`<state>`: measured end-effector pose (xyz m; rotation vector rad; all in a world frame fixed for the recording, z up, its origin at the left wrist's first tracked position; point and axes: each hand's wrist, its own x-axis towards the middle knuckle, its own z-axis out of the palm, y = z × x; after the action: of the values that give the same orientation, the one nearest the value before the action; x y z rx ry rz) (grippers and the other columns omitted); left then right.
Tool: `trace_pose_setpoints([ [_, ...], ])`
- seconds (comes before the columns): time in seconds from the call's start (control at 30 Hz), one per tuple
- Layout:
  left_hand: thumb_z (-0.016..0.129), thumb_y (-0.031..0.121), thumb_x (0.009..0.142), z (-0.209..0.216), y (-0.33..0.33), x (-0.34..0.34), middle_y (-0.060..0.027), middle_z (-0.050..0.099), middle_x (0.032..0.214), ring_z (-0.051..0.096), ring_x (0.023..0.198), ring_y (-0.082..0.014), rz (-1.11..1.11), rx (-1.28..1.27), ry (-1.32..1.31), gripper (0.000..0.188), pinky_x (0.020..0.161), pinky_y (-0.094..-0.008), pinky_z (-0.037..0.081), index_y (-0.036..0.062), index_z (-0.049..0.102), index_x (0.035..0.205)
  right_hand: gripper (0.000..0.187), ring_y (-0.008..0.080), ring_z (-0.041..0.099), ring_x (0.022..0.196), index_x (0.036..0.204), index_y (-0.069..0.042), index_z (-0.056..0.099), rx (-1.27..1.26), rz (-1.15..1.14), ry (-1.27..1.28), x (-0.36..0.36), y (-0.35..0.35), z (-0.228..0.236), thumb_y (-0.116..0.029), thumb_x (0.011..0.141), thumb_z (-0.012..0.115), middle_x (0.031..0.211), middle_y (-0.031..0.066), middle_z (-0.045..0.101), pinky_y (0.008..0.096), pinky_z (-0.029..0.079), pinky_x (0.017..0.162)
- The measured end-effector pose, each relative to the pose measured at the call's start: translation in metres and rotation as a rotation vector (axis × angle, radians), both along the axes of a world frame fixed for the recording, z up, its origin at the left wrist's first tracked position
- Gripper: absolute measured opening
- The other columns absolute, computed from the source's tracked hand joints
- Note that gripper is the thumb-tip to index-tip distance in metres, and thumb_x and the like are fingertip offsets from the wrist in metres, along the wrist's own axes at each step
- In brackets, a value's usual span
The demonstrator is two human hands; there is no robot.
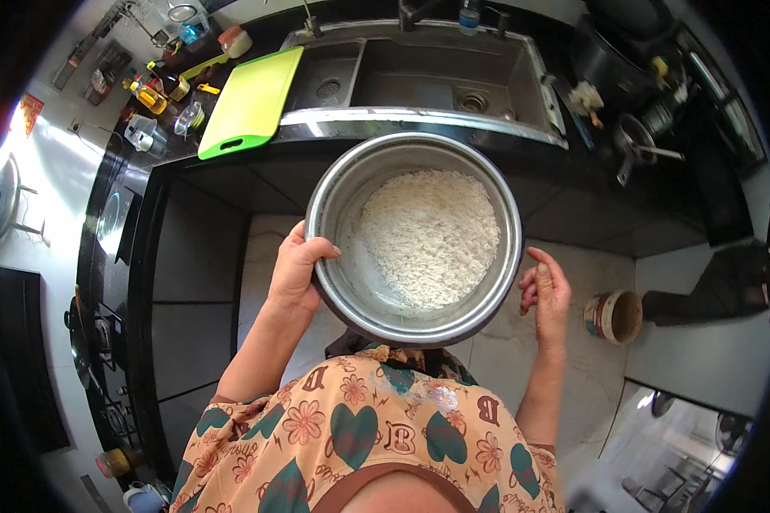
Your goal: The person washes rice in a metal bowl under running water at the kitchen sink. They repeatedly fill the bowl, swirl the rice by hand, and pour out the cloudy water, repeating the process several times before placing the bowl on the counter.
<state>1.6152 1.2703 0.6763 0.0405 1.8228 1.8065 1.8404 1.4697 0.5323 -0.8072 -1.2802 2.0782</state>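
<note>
A round metal pot [338, 197] is held up in front of my body, its opening facing me. White grains of rice [436, 235] cover much of its bottom, heaped toward the right side. My left hand [298, 265] grips the pot's left rim, thumb over the edge and the other fingers hidden behind the wall. Just off the pot's right side, my right hand [546, 291] is raised with its fingers partly curled and apart. I see nothing in it, and a small gap separates it from the pot.
Beyond the pot lies a double-basin sink [436, 73] in a dark counter. A green cutting board [252, 101] rests left of it, near several bottles [150, 97]. Small pans [634, 141] stand at the right. A bucket [613, 317] sits on the floor; a stove [103, 342] is at left.
</note>
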Motion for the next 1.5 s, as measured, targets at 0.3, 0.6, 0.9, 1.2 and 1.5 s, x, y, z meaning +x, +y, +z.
trace_pose_setpoints([
  [0.3, 0.052, -0.009, 0.061, -0.017, 0.009, 0.006, -0.0049, 0.056, 0.081, 0.054, 0.069, -0.0143, 0.019, -0.005, -0.062, 0.032, 0.065, -0.0263, 0.047, 0.0014, 0.054, 0.091, 0.028, 0.0037, 0.046, 0.059, 0.114, -0.004, 0.053, 0.002, -0.138, -0.183, 0.011, 0.037, -0.019, -0.016, 0.089, 0.051, 0.075, -0.0012, 0.053, 0.0177, 0.039, 0.045],
  [0.6, 0.051, -0.009, 0.061, -0.014, -0.002, 0.016, -0.0071, 0.057, 0.086, 0.055, 0.076, -0.0165, 0.291, -0.007, -0.062, 0.037, 0.069, -0.0273, 0.047, -0.001, 0.054, 0.097, 0.051, 0.0191, 0.056, 0.093, 0.127, -0.002, 0.04, 0.259, 0.051, -0.235, -0.116, 0.134, -0.034, -0.019, 0.083, 0.06, 0.117, 0.014, 0.049, 0.0279, 0.052, 0.063],
  [0.9, 0.049, -0.01, 0.061, -0.01, -0.008, 0.027, -0.0079, 0.058, 0.087, 0.056, 0.076, -0.0173, 0.308, 0.024, 0.0, 0.037, 0.071, -0.0271, 0.048, -0.001, 0.054, 0.097, 0.065, 0.0377, 0.039, 0.118, 0.127, -0.003, 0.039, 0.781, -0.11, -0.46, -0.235, 0.224, -0.051, -0.039, 0.077, 0.059, 0.127, 0.0215, 0.043, 0.0455, 0.031, 0.099],
  [1.2, 0.052, -0.01, 0.062, -0.017, -0.014, 0.021, -0.0063, 0.058, 0.083, 0.056, 0.07, -0.0155, 0.339, 0.004, 0.061, 0.034, 0.066, -0.0251, 0.048, -0.0003, 0.054, 0.094, 0.036, 0.0277, 0.055, 0.099, 0.113, -0.004, 0.051, 0.719, -0.16, -0.142, -0.17, 0.143, -0.04, -0.02, 0.082, 0.058, 0.113, 0.0146, 0.055, 0.0356, 0.045, 0.079],
  [1.5, 0.051, -0.011, 0.061, 0.018, -0.063, 0.013, -0.0077, 0.06, 0.085, 0.057, 0.071, -0.0157, 0.412, -0.025, 0.194, 0.035, 0.069, -0.0259, 0.048, -0.0002, 0.054, 0.094, 0.024, 0.0197, 0.064, 0.072, 0.101, 0.007, 0.057, -0.436, 0.524, 0.016, -0.186, 0.005, -0.113, -0.013, 0.089, 0.051, 0.086, 0.0137, 0.062, 0.0297, 0.055, 0.062],
])
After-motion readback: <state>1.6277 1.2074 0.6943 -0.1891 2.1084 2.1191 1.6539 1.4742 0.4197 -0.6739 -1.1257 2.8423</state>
